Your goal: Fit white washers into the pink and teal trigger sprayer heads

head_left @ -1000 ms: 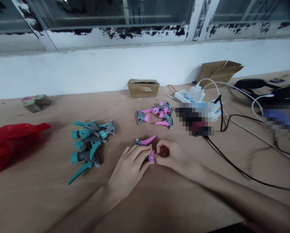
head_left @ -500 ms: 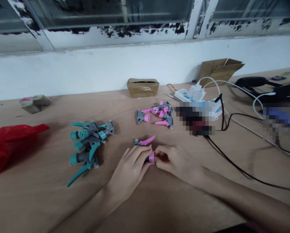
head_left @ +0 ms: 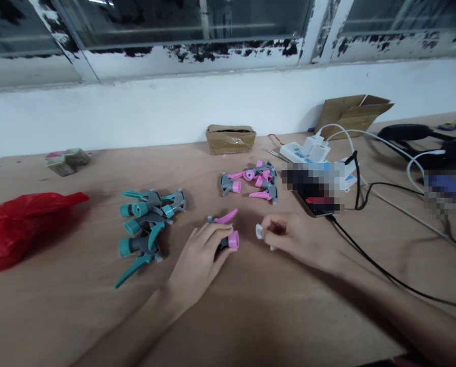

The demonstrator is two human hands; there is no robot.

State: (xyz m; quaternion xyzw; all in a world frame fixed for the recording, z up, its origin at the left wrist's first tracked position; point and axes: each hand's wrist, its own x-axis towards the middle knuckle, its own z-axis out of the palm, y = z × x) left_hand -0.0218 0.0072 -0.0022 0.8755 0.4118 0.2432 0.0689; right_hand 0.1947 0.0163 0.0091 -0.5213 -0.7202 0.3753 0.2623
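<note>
My left hand [head_left: 197, 257] is wrapped round a pink and grey trigger sprayer head [head_left: 233, 239], its pink collar facing right and its lever sticking out above my fingers. Just to the right, my right hand [head_left: 289, 237] pinches a small whitish plastic piece [head_left: 259, 232], apart from the collar; most of that piece is hidden by the fingers. Beyond my hands lies a cluster of pink and grey sprayer heads [head_left: 264, 178]. Left of my left hand is a pile of teal and grey sprayer heads [head_left: 147, 219].
A red plastic bag [head_left: 29, 219] lies at the left. Along the wall stand a small cardboard box [head_left: 231, 140] and an open carton [head_left: 350, 114]. To the right are a power strip [head_left: 292, 152], a phone [head_left: 315, 196] and a black cable [head_left: 376, 267] running across the table.
My right hand has drawn away to the right from the pink collar, and a whitish piece now shows in its fingers. My left hand still holds the sprayer head.
</note>
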